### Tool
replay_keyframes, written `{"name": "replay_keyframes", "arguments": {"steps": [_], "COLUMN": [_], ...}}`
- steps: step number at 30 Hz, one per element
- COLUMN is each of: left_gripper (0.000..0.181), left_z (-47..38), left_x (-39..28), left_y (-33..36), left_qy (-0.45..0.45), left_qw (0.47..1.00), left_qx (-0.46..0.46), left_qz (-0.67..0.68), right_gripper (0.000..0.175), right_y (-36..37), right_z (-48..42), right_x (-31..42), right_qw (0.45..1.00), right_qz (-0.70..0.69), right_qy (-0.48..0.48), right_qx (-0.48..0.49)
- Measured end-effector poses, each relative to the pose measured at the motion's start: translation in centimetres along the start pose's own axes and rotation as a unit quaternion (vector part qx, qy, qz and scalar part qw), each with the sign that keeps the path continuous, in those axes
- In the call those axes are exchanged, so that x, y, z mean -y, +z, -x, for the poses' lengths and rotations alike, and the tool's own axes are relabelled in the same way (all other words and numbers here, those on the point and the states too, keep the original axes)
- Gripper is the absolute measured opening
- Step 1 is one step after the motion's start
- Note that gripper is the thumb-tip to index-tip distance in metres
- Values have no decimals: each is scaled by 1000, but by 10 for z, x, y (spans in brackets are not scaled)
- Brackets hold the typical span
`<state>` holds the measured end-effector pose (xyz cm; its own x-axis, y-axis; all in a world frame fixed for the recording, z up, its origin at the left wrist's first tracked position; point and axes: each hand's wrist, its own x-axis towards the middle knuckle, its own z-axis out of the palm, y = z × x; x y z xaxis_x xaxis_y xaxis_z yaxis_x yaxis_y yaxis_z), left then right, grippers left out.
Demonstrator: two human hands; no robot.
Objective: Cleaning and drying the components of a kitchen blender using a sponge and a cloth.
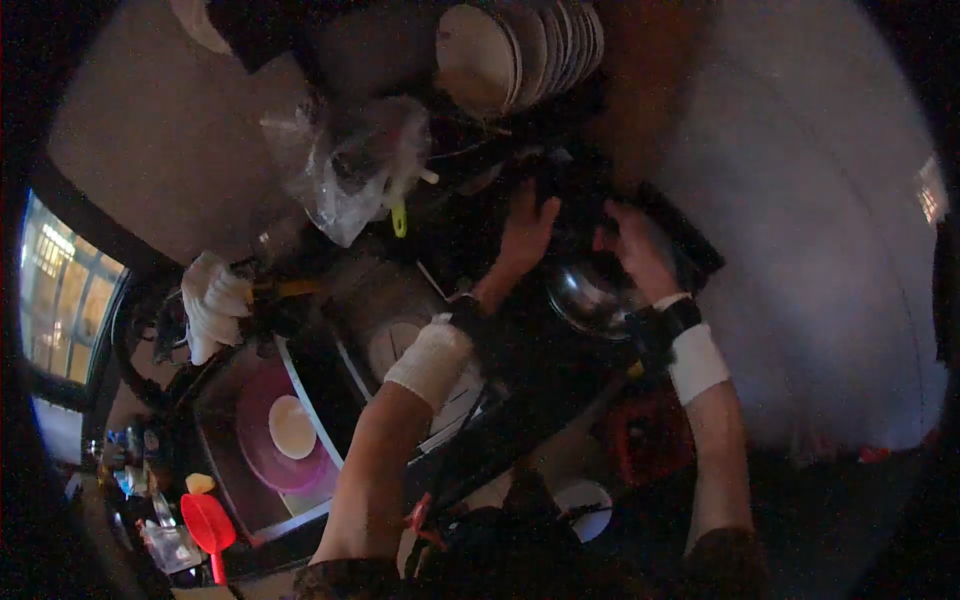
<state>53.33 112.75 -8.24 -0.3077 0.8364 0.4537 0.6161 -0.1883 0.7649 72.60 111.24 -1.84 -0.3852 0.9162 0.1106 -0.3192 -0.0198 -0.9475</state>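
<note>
My left hand (529,232) reaches over the dark counter, its fingers apart. Facing it across a narrow dark gap is my right hand (637,244), with fingers bent. It is too dark between them to tell whether either hand holds anything. A shiny round metal bowl or lid (589,300) lies just below the right hand, partly covered by that wrist. Both forearms wear pale wrist sleeves with dark bands. Left of the left hand hangs or lies a clear plastic bag (345,180), beside a yellow-green handle (399,220).
Plates (476,56) stand in a row at the back. To the left, a sink (300,517) holds a purple basin (259,450) with a white bowl (292,427). A white cloth (214,307), red scoop (208,525) and red crate (649,442) are around the counter.
</note>
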Motion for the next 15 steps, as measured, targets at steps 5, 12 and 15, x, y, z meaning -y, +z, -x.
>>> {"name": "replay_keyframes", "arguments": {"steps": [5, 12, 15], "left_gripper": [67, 68, 65], "left_z": [-23, -55, -59], "left_x": [-38, 44, 50], "left_y": [44, 45, 47], "left_qy": [-43, 2, -11], "left_qw": [988, 998, 997], "left_qx": [139, 50, 49], "left_qz": [44, -42, -60], "right_gripper": [31, 36, 36], "right_y": [-87, -36, -35], "right_z": [-80, -75, -74], "right_x": [-30, -33, -29], "right_qw": [982, 863, 944], "right_qz": [-50, 460, 296], "right_qy": [172, -208, -113], "right_qx": [-56, 16, 89]}}
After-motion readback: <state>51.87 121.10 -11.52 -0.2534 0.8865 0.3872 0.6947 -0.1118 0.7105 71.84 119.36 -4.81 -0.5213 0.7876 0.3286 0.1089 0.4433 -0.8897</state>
